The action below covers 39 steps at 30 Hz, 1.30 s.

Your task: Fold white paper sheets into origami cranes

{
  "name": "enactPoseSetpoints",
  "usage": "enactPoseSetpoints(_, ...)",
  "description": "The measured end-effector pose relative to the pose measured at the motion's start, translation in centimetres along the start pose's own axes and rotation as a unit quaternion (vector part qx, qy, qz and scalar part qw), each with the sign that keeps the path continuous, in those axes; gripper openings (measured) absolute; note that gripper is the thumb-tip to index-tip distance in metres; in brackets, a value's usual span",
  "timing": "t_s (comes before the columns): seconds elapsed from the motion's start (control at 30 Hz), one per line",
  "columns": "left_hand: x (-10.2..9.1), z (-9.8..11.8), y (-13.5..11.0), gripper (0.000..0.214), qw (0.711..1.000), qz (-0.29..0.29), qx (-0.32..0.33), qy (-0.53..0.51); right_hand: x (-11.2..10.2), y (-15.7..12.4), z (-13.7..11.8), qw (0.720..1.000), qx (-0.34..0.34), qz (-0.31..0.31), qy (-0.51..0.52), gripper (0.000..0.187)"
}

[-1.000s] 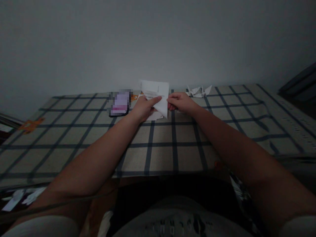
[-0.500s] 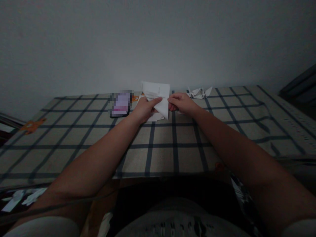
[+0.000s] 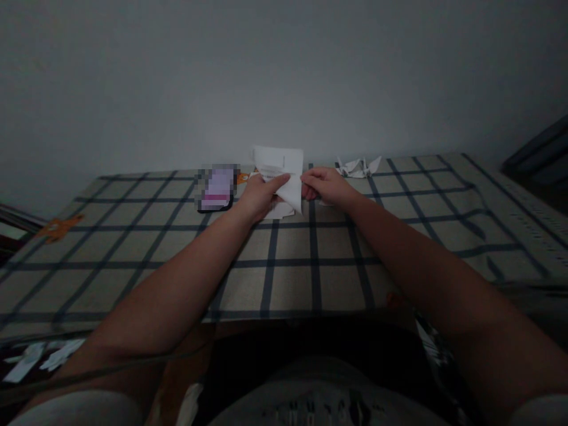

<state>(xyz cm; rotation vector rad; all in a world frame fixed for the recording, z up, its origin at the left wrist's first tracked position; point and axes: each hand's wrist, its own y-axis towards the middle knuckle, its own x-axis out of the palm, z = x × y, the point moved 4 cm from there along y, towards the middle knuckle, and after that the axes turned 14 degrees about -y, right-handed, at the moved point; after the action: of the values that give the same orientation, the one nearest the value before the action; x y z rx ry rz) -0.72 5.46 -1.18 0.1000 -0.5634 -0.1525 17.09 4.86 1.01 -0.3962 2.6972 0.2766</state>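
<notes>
Both my hands hold a white sheet of paper (image 3: 280,165) over the far middle of a checked tablecloth (image 3: 293,260). My left hand (image 3: 260,194) pinches the sheet from the left, thumb on top. My right hand (image 3: 323,184) grips its right edge with curled fingers. The paper's upper part stands up with a fold, and its lower corner points down between my hands. More white paper (image 3: 279,210) lies on the cloth under my left hand.
A phone with a lit screen (image 3: 216,188) lies left of my hands. Folded white paper cranes (image 3: 358,167) sit at the back right near the wall. An orange figure (image 3: 57,226) marks the cloth's left edge. Paper scraps (image 3: 39,358) lie low on the left.
The hands and paper have barely moved; the paper's top edge has tilted slightly.
</notes>
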Motion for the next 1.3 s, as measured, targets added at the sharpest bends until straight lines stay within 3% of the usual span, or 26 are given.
enactPoseSetpoints(0.23,-0.1,0.3,0.1,0.045,0.999,0.021,0.024,0.004,0.4,-0.2,0.2,0.999,0.007,-0.034,-0.004,0.027)
enactPoseSetpoints(0.77,-0.1,0.2,0.2,0.048,0.999,0.020,0.028,0.005,0.5,-0.3,0.2,0.997,-0.030,-0.061,-0.038,0.038)
enactPoseSetpoints(0.93,0.0,0.4,0.1,0.048,0.999,0.019,0.027,0.012,0.4,-0.3,-0.3,0.999,-0.010,-0.035,-0.033,0.039)
enactPoseSetpoints(1.13,0.2,0.0,0.0,0.046,1.000,0.008,-0.003,0.003,-0.1,-0.3,-0.9,0.999,0.024,0.037,0.010,0.034)
enactPoseSetpoints(1.3,0.5,0.1,-0.3,0.044,1.000,0.001,-0.022,0.002,-0.3,-0.3,-1.0,0.999,0.012,0.039,-0.009,0.036)
